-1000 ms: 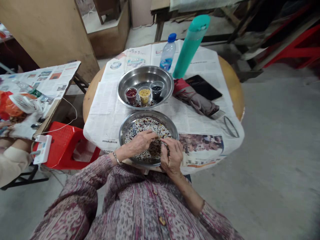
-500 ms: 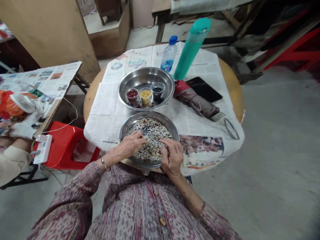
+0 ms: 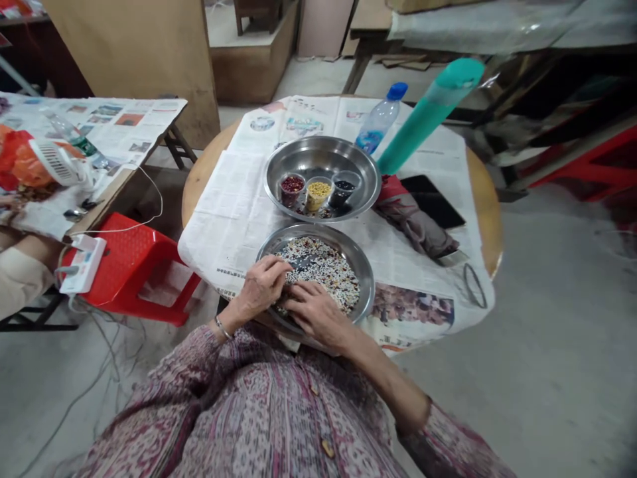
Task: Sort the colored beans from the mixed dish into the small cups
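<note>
In front of me a shallow steel basin (image 3: 365,282) holds a spread of small mixed grains (image 3: 328,272), mostly white with dark, red and yellow ones among them. Over its left rim, my left hand (image 3: 263,287) has its fingers pinched together; anything between them is too small to make out. My right hand (image 3: 318,311) reaches across the near left part of the grains, fingers stretched and a little apart, close beside the left. Behind stands a second steel basin (image 3: 323,147) with three clear cups: dark red grains (image 3: 292,186), yellow grains (image 3: 318,192) and black grains (image 3: 344,188).
The round table (image 3: 199,179) is covered with newspaper (image 3: 219,199). A water bottle (image 3: 381,119), a tilted green cylinder (image 3: 428,116), a folded umbrella (image 3: 418,226) and a dark flat object (image 3: 435,199) lie right. Left are a red stool (image 3: 134,265), a power strip (image 3: 84,265) and a seated person's leg (image 3: 24,272).
My right hand has moved left across the grains, from the basin's right rim to beside my left hand. The whole view has shifted, with the table now further right.
</note>
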A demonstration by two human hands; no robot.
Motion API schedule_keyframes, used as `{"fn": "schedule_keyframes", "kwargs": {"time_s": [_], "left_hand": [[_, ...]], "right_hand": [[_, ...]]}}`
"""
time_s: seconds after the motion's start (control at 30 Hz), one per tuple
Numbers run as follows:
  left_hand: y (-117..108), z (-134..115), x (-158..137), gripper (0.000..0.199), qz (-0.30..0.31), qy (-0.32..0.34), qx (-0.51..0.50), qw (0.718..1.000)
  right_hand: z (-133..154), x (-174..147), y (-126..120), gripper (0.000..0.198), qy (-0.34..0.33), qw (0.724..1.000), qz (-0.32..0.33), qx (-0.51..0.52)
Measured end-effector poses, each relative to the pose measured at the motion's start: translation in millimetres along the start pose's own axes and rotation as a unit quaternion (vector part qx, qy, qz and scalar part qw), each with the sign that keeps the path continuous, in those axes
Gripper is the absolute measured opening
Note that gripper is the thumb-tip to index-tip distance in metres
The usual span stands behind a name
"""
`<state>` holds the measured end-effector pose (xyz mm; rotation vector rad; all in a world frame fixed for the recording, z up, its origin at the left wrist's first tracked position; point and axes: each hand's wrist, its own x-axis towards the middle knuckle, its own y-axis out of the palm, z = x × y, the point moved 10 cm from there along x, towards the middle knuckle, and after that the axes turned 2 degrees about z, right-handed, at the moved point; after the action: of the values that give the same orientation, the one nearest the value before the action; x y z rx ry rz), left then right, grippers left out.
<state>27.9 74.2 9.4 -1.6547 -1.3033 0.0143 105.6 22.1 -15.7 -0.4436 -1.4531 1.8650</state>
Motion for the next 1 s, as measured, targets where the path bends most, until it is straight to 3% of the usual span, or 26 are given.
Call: {"fn": "schedule_keyframes", "kwargs": {"time_s": [0.1, 0.27, 0.4, 0.6, 0.73, 0.87, 1.0], "left_hand": [[-5, 2, -4, 0.016, -0.011, 0.006, -0.035, 0.999], [-4, 2, -7, 0.017, 0.001, 0.032, -0.081, 0.996], [-2, 3, -6, 0.017, 0.01, 0.022, -0.065, 0.998], [11, 2, -3, 0.016, 0.075, 0.013, 0.01, 0.997], [10, 4, -3, 0.02, 0.072, -0.004, 0.012, 0.997], [7, 5, -3, 0.02, 0.056, -0.021, 0.001, 0.998], [8, 3, -1, 0.017, 0.07, -0.016, 0.007, 0.997]], "right_hand": [[-21, 16, 6, 0.022, 0.005, 0.999, 0.007, -0.033], [-89, 1, -20, 0.023, 0.185, 0.976, -0.037, -0.109], [-100, -28, -32, 0.022, 0.266, 0.956, -0.034, -0.118], [-55, -18, 2, 0.029, 0.204, 0.978, -0.001, 0.042], [-54, 16, 10, 0.028, 0.166, 0.98, -0.015, 0.109], [-79, 45, -11, 0.03, 0.156, 0.985, -0.057, 0.057], [-100, 47, -22, 0.032, 0.17, 0.983, -0.038, -0.055]]}}
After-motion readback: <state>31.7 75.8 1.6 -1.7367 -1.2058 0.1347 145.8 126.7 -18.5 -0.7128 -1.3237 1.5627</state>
